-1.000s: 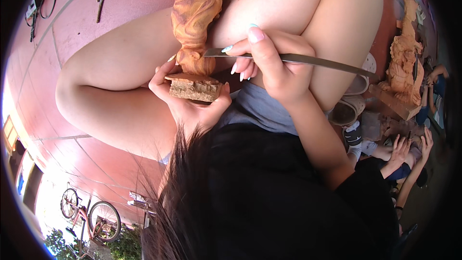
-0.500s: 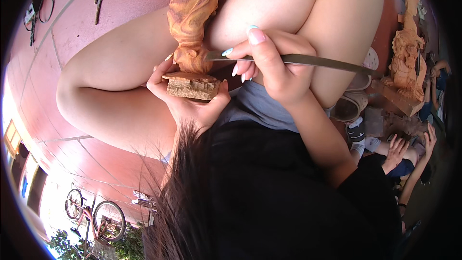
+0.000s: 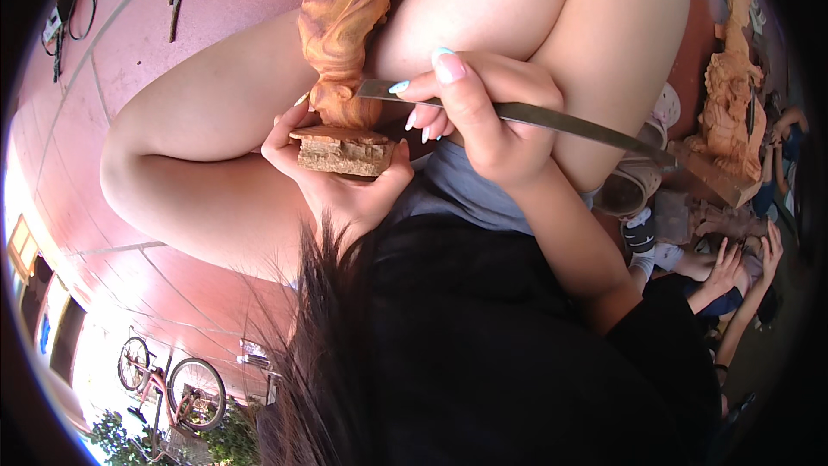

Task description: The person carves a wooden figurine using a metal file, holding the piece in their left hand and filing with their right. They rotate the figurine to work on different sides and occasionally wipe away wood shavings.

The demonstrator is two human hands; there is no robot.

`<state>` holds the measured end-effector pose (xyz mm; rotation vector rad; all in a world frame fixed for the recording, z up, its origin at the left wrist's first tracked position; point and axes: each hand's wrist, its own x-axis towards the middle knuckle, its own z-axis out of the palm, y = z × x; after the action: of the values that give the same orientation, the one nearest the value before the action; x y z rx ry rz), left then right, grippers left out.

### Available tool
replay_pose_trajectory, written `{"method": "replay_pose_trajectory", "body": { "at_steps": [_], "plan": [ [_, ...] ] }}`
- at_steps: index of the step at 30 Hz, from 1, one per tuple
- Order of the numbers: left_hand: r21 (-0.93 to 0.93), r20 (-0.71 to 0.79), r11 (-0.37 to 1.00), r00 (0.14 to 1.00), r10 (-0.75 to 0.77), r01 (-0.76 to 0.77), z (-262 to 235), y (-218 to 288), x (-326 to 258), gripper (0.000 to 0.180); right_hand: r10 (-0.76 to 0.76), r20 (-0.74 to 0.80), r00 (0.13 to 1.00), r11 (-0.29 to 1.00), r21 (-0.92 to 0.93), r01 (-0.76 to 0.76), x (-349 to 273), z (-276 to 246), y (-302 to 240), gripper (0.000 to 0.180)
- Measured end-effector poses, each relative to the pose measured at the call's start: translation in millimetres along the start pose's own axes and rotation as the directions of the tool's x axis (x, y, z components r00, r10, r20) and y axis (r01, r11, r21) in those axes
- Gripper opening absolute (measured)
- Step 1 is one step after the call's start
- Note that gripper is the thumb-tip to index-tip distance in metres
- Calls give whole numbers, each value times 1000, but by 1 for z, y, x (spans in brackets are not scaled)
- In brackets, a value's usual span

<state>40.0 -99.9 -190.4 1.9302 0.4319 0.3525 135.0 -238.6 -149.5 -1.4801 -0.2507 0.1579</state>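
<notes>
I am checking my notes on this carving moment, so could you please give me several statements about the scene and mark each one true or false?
1. The left hand cups the rough base of the wooden carving from below. True.
2. The right hand holds a paintbrush. False: it grips a long metal chisel, whose tip meets the carving just above the base.
3. The carving lies flat on a workbench. False: it is held between the person's bare knees.
4. A second wooden carving stands at the right edge of the view. True.
5. A bicycle shows at the lower left. True.
</notes>
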Motion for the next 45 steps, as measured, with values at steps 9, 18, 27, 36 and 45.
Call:
{"method": "replay_pose_trajectory", "body": {
  "at_steps": [9, 18, 27, 36, 45],
  "plan": [
    [-19, 14, 998, 998, -64, 64, 1, 2, -3, 99, 39, 23, 999, 999, -30, -38, -6, -8, -6, 27],
    [-43, -17, 999, 999, -29, 29, 7, -1, -4, 96, -23, 22, 999, 998, -53, 24, -7, -6, -5, 27],
    [-107, -10, 994, 999, -39, 37, 6, 2, -4, 97, -153, 15, 988, 977, -146, 153, -12, 3, -4, 22],
    [-47, -36, 999, 999, -13, 11, 7, 0, -3, 98, -160, 37, 986, 954, -253, 164, -13, 6, -10, 21],
    [-90, -2, 996, 1000, 3, -3, 4, -8, -3, 98, -116, -9, 993, 963, -244, 111, -20, 5, -11, 25]
  ]
}}
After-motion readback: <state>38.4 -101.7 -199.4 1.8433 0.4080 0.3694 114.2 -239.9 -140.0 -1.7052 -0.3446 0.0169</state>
